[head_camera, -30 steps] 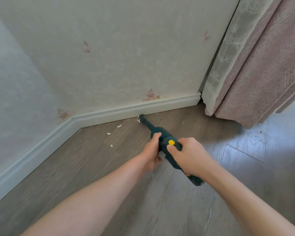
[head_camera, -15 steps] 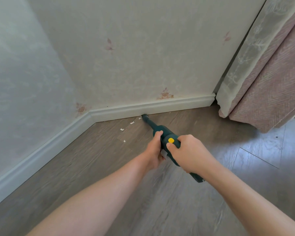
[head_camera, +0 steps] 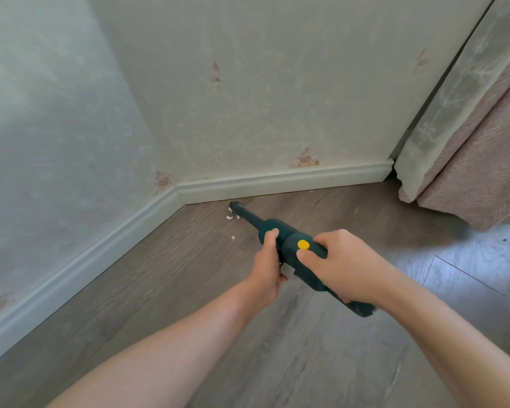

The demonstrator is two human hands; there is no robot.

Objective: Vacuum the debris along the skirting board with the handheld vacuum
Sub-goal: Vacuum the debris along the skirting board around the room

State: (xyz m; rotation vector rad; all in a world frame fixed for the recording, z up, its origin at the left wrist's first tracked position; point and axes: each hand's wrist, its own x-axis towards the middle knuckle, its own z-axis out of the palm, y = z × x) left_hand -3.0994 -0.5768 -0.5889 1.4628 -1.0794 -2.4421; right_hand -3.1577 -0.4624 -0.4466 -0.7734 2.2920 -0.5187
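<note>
Fingers [head_camera: 273,234] of the left hand [head_camera: 267,269] are curled round the dark green barrel of the handheld vacuum [head_camera: 292,245], thumb side up, while the right hand [head_camera: 340,267] grips the handle further back, its thumb lying just below the yellow button [head_camera: 303,245]. Both hands hold the tool; neither is released.

The vacuum points toward 11 o'clock from the hands, its thin nozzle [head_camera: 236,206] down on the wooden floor [head_camera: 189,275] right at the foot of the skirting board [head_camera: 277,184]. A small cluster of white debris [head_camera: 230,217] lies just at 7 o'clock of the nozzle tip, close to touching it, and one more white scrap [head_camera: 233,237] sits a little further out on the floor, at 6 o'clock of the tip. Another tiny fleck [head_camera: 312,190] lies against the skirting board at 2 o'clock of the nozzle.

Compared with half a second ago, the nozzle has slid leftward along the skirting board, nearer the corner where the two walls meet, and now stands beside the scraps that earlier lay apart from it at 9 o'clock. The view has swung too, so the corner sits nearer the middle. The grip of both hands is unchanged.

A pink curtain [head_camera: 477,160] with a pale lace liner [head_camera: 442,113] hangs at 2 o'clock, its hem on the floor.
</note>
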